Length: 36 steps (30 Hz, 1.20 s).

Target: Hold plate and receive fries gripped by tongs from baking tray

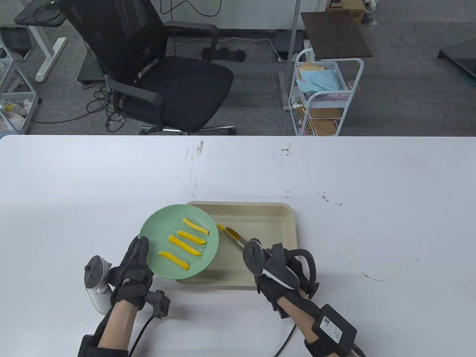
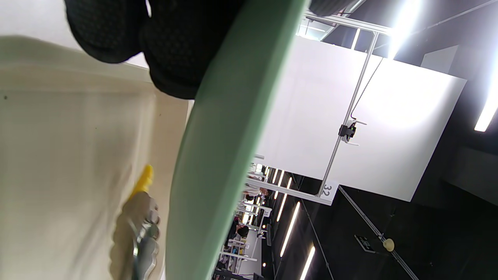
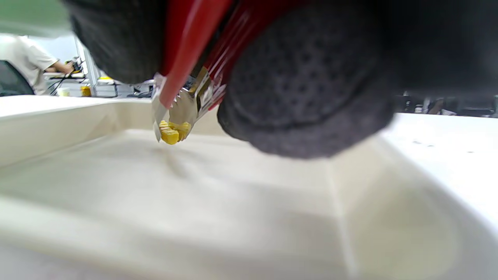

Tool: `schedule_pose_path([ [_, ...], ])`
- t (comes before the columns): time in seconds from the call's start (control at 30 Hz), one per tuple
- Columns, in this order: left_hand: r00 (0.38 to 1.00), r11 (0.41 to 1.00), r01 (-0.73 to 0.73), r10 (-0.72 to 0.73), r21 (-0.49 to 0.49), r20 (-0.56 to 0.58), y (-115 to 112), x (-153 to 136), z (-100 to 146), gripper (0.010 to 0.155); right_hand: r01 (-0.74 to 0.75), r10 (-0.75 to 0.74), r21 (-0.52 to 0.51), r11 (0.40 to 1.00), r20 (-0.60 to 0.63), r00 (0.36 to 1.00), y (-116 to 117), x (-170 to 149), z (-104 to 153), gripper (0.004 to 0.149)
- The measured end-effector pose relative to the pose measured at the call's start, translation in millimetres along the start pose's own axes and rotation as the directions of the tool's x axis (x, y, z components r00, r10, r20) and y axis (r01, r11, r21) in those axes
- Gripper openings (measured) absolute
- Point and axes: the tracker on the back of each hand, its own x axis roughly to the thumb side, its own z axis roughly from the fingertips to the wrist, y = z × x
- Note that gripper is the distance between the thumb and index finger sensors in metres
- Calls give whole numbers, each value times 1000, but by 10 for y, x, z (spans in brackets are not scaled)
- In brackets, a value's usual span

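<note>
Gripped in your right hand (image 1: 277, 273), the metal tongs with red handles (image 1: 235, 236) have their tips pressed together on one yellow crinkle-cut fry (image 1: 220, 227), which hangs just above the floor of the beige rectangular baking tray (image 1: 260, 219) in the right wrist view. Your gloved fingers (image 3: 307, 89) wrap around the red handles close to the camera. Just left of the tong tips, your left hand (image 1: 130, 269) holds the round pale-green plate (image 1: 160, 230) by its near-left rim, with fingers underneath it in the left wrist view and the thumb on top. That plate sits tilted over the tray's left edge, and four more yellow crinkle-cut fries (image 1: 182, 243) lie across it, roughly parallel. Under both hands spreads the white table (image 1: 372, 208), scuffed with small dark marks beyond the tray.
</note>
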Motion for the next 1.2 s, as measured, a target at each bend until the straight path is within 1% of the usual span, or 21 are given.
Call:
schedule_pose_path([
  [0.13,1000,1000,1,-1,0,-2,-1,-1,-1,61,33,-37,-91,995,-46,998,-327,-179,11,53],
  [0.17,1000,1000,1,-1,-1,-2,-1,-1,-2,61,46,-51,-119,992,-45,998,-424,-210,26,53],
  [0.27,1000,1000,1,-1,1,-4,0,-2,-2,61,97,-102,-154,983,-23,995,-619,-253,75,53],
  [0.43,1000,1000,1,-1,-5,-9,-6,-8,-3,61,164,-155,-165,973,68,986,-749,-184,167,54],
  [0.53,1000,1000,4,-4,-7,-11,-13,-16,-3,61,178,-159,-158,971,126,979,-767,-81,210,54],
  [0.63,1000,1000,3,-3,-12,-14,-16,-19,-4,61,193,-174,-105,975,170,970,-739,34,213,54],
  [0.67,1000,1000,3,-3,-13,-15,-18,-20,-4,61,189,-169,-102,977,182,969,-725,66,213,54],
  [0.8,1000,1000,-4,4,-27,-21,-29,-25,-5,61,150,-127,-114,982,191,973,-662,175,196,54],
  [1.0,999,999,11,-12,-39,-30,-48,-35,-10,61,77,-58,-103,992,179,982,-569,261,158,54],
  [1.2,999,999,18,-20,-40,-35,-47,-40,-16,62,74,-57,-88,993,187,981,-537,241,176,56],
])
